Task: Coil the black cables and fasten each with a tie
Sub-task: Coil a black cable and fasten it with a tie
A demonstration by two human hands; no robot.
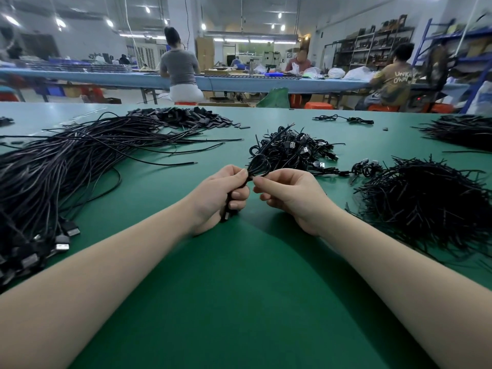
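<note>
My left hand (222,194) grips a coiled black cable (259,165) above the green table (239,288); its loops stick out past my fingers and its plug end hangs below my palm. My right hand (288,194) pinches the coil's waist, at a thin black tie as far as I can tell. A big bundle of uncoiled black cables (66,161) with USB plugs lies to the left. Behind my hands sits a heap of coiled, tied cables (290,149). A pile of short black ties (426,201) lies to the right.
More black pieces are heaped at the back left (186,117) and another dark pile at the far right (463,130). One loose cable (343,119) lies near the far edge. Several people sit at a long blue bench (119,78) behind the table.
</note>
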